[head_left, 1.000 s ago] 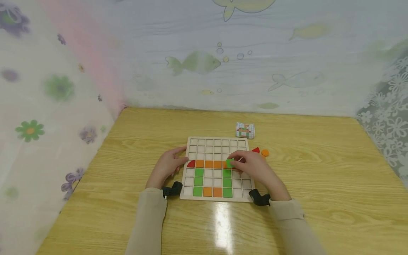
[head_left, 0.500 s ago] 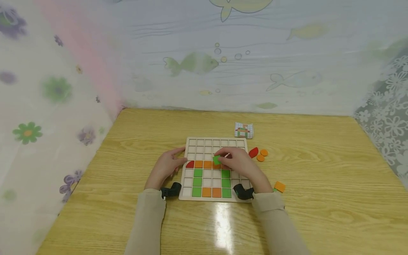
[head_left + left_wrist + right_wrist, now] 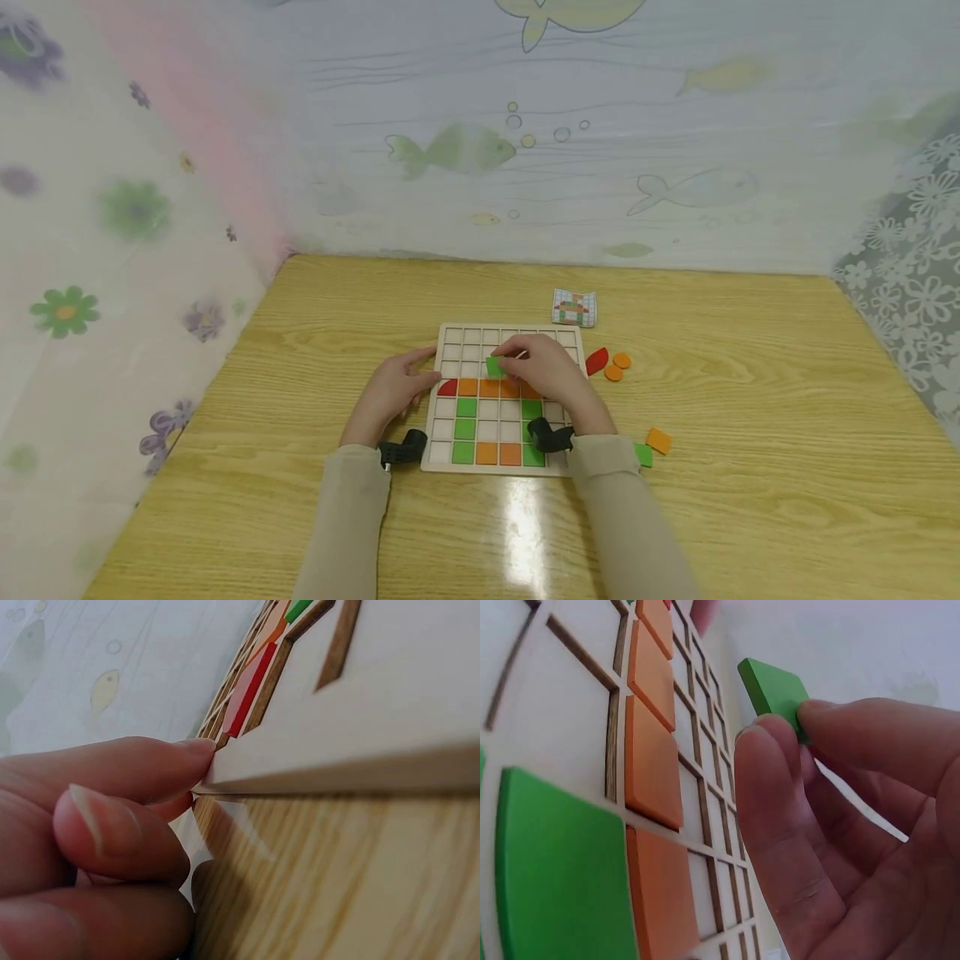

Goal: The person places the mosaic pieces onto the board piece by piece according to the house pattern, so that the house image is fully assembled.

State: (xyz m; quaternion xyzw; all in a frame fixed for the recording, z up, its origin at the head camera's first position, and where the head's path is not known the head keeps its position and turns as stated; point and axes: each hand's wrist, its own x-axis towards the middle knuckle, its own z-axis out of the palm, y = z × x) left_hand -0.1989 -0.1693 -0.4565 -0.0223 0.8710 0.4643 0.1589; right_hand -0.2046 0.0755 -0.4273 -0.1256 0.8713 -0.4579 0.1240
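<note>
My right hand (image 3: 546,367) pinches a square green tile (image 3: 494,367) between thumb and fingertips. In the right wrist view this green tile (image 3: 776,690) is tilted and raised off the wooden grid board (image 3: 452,460). It hangs over the cells just beyond the orange tile row (image 3: 468,387). At the board's left edge my left hand (image 3: 390,387) rests, with its thumb (image 3: 187,757) on the rim beside the red quarter-round tile (image 3: 246,694). Two green columns and a pair of orange tiles (image 3: 498,453) fill cells nearer me. My right hand covers part of the orange row.
Right of the board lie a red piece (image 3: 597,361), two orange discs (image 3: 622,360), an orange square (image 3: 658,440) and a green square (image 3: 643,455). A small pattern card (image 3: 574,307) lies behind the board. All are on the wooden table (image 3: 787,400).
My right hand has carried the green tile leftward and slightly away from me, over the cells behind the orange row. The loose pieces on the right have come into view. My left hand stays put.
</note>
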